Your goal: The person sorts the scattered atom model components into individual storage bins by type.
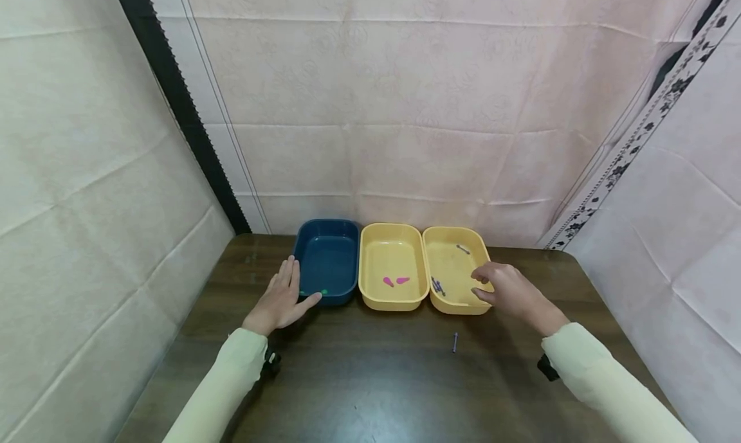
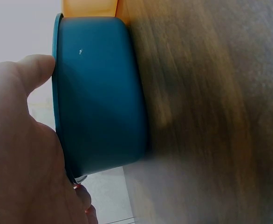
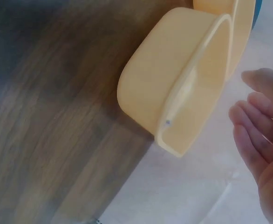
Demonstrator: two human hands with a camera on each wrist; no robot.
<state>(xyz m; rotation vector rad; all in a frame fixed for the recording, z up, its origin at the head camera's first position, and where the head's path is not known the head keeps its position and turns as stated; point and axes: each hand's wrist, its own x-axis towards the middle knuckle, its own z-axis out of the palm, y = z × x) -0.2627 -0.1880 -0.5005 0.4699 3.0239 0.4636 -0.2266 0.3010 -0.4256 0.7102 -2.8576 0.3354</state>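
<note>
My left hand (image 1: 281, 301) lies with straight fingers along the left rim of a blue bin (image 1: 329, 256), its thumb on the near rim. Small green pieces (image 1: 323, 292) show inside, close to the thumb. Over the right side of the right yellow bin (image 1: 457, 266), my right hand (image 1: 506, 290) hovers with loosely bent fingers, thumb apart, nothing between them. That bin holds a cluster of small dark purple stick-like pieces (image 1: 438, 286) and one lone piece (image 1: 463, 249) towards the back. Another such small stick (image 1: 455, 342) is on the table in front of it.
A middle yellow bin (image 1: 392, 253) stands between the other two, with two pink teardrop-shaped pieces (image 1: 402, 280) in it. All three bins line up at the back of the brown wooden table (image 1: 359, 372). Pale cloth (image 1: 405, 108) hangs behind and at both sides.
</note>
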